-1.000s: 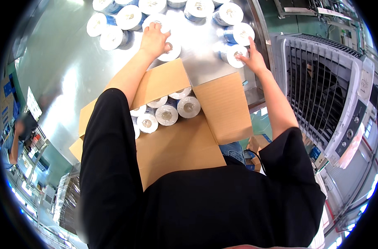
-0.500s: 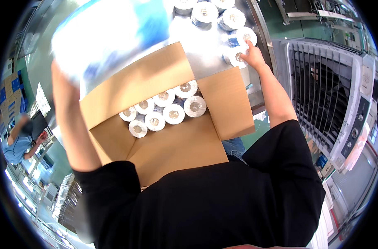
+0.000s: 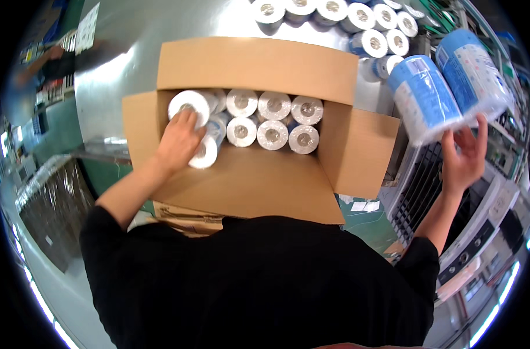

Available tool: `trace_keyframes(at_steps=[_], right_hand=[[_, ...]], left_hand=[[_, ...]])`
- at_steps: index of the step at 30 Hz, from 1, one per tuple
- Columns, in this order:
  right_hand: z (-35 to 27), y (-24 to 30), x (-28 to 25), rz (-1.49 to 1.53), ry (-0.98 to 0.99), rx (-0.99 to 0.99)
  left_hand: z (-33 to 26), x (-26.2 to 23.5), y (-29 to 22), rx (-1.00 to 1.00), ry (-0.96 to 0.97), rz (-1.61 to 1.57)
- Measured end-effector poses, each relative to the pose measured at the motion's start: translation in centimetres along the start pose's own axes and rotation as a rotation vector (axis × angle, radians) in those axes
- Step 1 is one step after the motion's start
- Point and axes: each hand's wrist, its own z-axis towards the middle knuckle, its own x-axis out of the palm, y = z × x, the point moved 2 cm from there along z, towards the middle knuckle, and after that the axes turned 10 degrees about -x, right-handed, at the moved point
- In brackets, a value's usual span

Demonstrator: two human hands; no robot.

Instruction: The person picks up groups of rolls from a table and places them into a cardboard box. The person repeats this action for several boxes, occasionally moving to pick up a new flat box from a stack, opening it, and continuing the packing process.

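An open cardboard box [image 3: 247, 185] stands in front of me, with a row of white-ended, plastic-wrapped paper rolls [image 3: 273, 106] along its far side. At the box's left end, my left hand [image 3: 180, 142] has its fingers bunched at the core of a tilted roll [image 3: 189, 106]. Another roll [image 3: 204, 153] leans just below that one. Up at the right, beyond the box flap, my right hand [image 3: 465, 154] grips the lower end of a blue-and-white twin pack of paper rolls [image 3: 426, 100], thumb and fingers spread along its end.
The metal table [image 3: 116, 64] extends behind the box. Several more wrapped rolls [image 3: 358, 17] stand at its far right. A grey slatted appliance [image 3: 480, 232] is on my right, and a plastic-wrapped stack [image 3: 52, 209] on my left. A blurred person [image 3: 23, 96] is at the far left.
My left hand has come down from the upper left to rolls inside the box. My right hand has left the table rolls and now holds up a twin pack. The view has turned.
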Motion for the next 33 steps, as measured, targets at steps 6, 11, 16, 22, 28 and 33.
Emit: trace_keyframes(at_steps=[6, 11, 16, 22, 28, 33], right_hand=[[-6.1, 10.2, 10.1, 0.309, 1.138, -0.364], [-10.4, 10.3, 22.8, 0.226, 1.219, -0.198], [-13.9, 10.0, 33.4, 0.143, 1.27, -0.155], [-7.4, 10.4, 26.3, 0.515, 1.128, -0.231], [1.8, -6.0, 14.7, 0.238, 0.017, 0.309], [-0.9, -24.8, 11.7, -0.446, 0.318, 0.343]], left_hand=[[2.6, 5.6, 1.5, 0.122, 0.051, 0.156], [2.1, 4.9, 2.4, -0.012, 0.177, 0.009], [9.7, -9.7, 1.4, -0.157, 0.293, -0.765], [26.2, -5.7, 6.4, -0.166, -0.212, -0.161], [37.2, 1.4, 7.2, -0.167, -0.197, 0.063], [40.0, 0.5, 7.4, -0.184, -0.14, 0.037]])
